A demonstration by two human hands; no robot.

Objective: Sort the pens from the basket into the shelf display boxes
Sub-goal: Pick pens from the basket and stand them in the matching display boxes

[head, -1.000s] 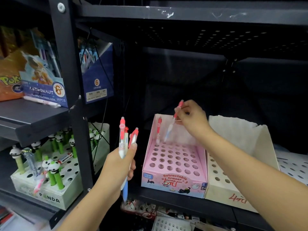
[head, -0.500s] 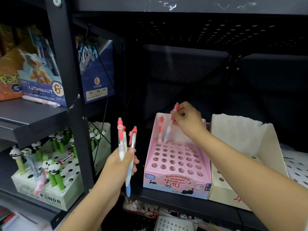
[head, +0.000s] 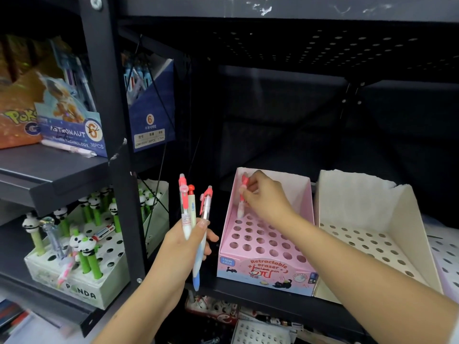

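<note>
My left hand (head: pixel 183 247) grips a bunch of three pens (head: pixel 195 212) with red-pink tops, held upright in front of the black shelf post. My right hand (head: pixel 263 194) reaches into the pink display box (head: pixel 263 271) and pinches a red-topped pen (head: pixel 242 199) at the back-left rows of holes, its tip down at the holed panel. Whether a second pen stands beside it there is blurred. The basket is not in view.
A white holed display box (head: pixel 367 239) stands right of the pink one. On the left shelf sits a panda pen box (head: pixel 82 291) with green pens, above it blue astronaut pen boxes (head: pixel 74 135). A black upright post (head: pixel 119 145) divides the bays. More packs lie below.
My right hand has lowered the pen from above the box's back wall down onto the back-left holes. My left hand with its pens has stayed about where it was.
</note>
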